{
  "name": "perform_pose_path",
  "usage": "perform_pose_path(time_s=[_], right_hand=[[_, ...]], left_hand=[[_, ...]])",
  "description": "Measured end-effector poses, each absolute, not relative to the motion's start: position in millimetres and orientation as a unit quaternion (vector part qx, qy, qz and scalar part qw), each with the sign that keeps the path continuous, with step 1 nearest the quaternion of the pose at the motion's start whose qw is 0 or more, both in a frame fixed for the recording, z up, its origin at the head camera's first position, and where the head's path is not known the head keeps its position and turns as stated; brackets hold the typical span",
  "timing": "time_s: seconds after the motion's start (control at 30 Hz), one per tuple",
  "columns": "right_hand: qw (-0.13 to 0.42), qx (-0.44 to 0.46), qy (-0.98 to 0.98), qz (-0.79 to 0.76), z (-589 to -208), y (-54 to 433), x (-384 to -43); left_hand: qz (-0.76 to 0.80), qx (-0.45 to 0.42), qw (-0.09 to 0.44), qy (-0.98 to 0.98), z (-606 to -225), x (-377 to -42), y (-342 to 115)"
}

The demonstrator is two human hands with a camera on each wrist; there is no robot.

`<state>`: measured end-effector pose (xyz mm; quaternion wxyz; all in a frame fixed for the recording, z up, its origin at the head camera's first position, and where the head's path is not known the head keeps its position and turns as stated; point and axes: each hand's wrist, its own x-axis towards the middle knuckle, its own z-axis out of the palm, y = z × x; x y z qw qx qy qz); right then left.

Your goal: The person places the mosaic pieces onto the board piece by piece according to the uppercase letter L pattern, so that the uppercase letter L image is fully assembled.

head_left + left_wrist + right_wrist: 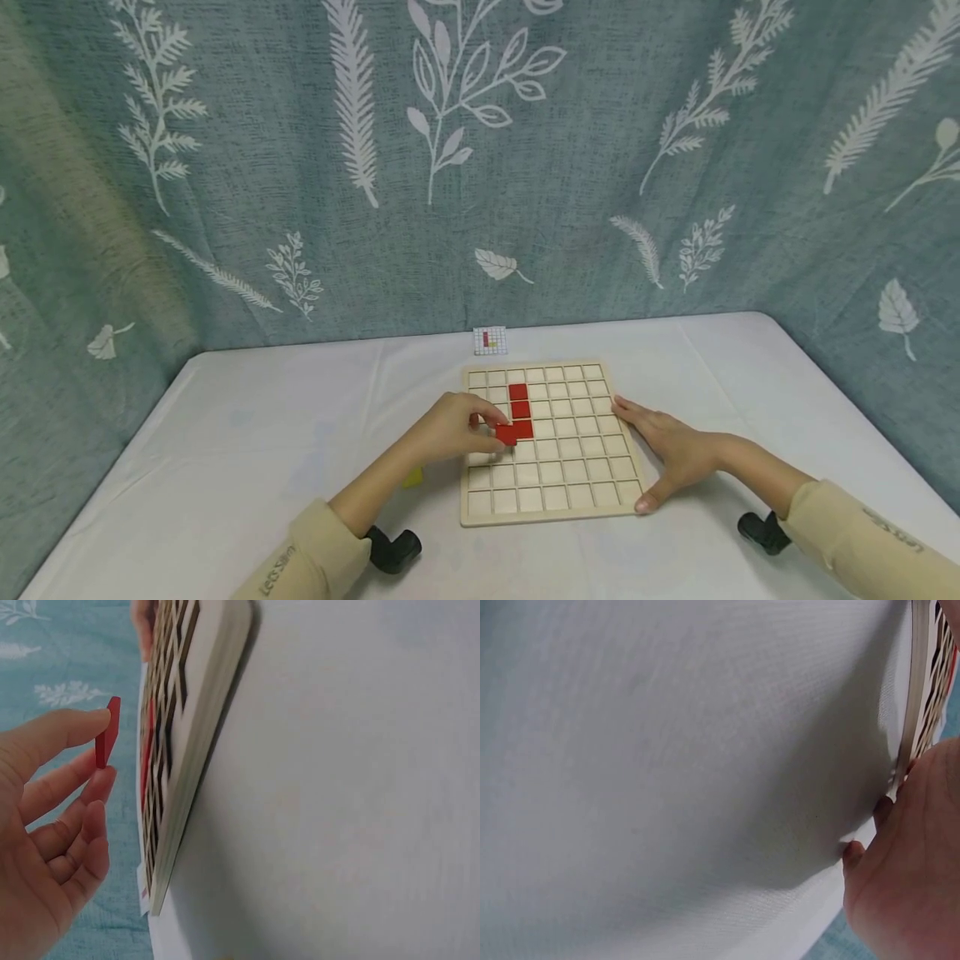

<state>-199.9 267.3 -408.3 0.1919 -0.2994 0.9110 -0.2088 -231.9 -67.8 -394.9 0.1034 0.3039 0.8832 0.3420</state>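
Note:
Between thumb and fingers my left hand [455, 427] pinches a red square tile [109, 735], raised over the left part of a wooden grid board [551, 497]. In the left wrist view the tile is seen nearly edge-on, apart from the board. A column of red tiles [521, 409] lies in the board's cells, just right of the held one. My right hand [670, 442] rests along the board's right edge, its fingers and thumb spread and touching the rim. In the right wrist view most of that hand's fingertips are hidden.
Behind the board lies a small pattern card [491, 341] with a printed grid and red and yellow cells. A yellow piece [412, 477] sits on the white cloth [285, 417], partly hidden by the left forearm. A patterned curtain [480, 167] hangs behind the table.

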Motion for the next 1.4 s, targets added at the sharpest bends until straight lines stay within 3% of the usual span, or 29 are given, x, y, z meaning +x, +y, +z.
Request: perform_pose_path(time_s=[0.6,1.4], right_hand=[[0.203,-0.286,0.915,-0.201,-408,266,-201],[0.202,-0.281,0.917,-0.2,-407,266,-199]], left_hand=[[0.296,0.347,0.089,0.885,-408,-231,-47],[0.299,0.328,0.11,0.889,-408,-228,-41]])
